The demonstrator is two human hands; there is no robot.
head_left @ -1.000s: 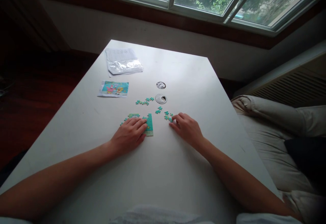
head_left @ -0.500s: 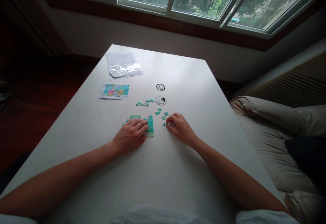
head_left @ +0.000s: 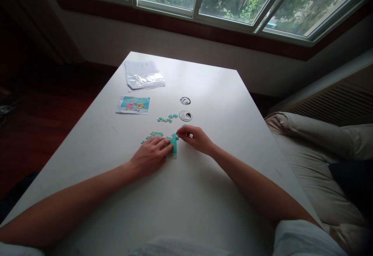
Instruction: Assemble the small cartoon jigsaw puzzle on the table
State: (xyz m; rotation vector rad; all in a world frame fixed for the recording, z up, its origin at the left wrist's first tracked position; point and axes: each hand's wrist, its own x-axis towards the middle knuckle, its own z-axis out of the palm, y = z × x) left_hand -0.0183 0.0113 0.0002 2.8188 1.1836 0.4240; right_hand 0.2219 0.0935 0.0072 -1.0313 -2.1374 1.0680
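A partly joined teal jigsaw (head_left: 173,147) lies on the white table (head_left: 186,194). My left hand (head_left: 150,155) rests flat on it, fingers stretched out and pressing it down. My right hand (head_left: 194,137) is pinched on a small teal puzzle piece (head_left: 176,136) at the jigsaw's upper right corner. A few loose teal pieces (head_left: 167,118) lie a little farther back.
A printed cartoon picture sheet (head_left: 133,105) lies at the left. Behind it sits a clear plastic bag on paper (head_left: 145,76). Two round cable holes (head_left: 185,115) are set into the tabletop. A cushioned seat (head_left: 320,159) stands to the right, with windows behind.
My right hand picked a piece from the loose group on the right and carried it left to the jigsaw's corner. My left hand stayed on the jigsaw.
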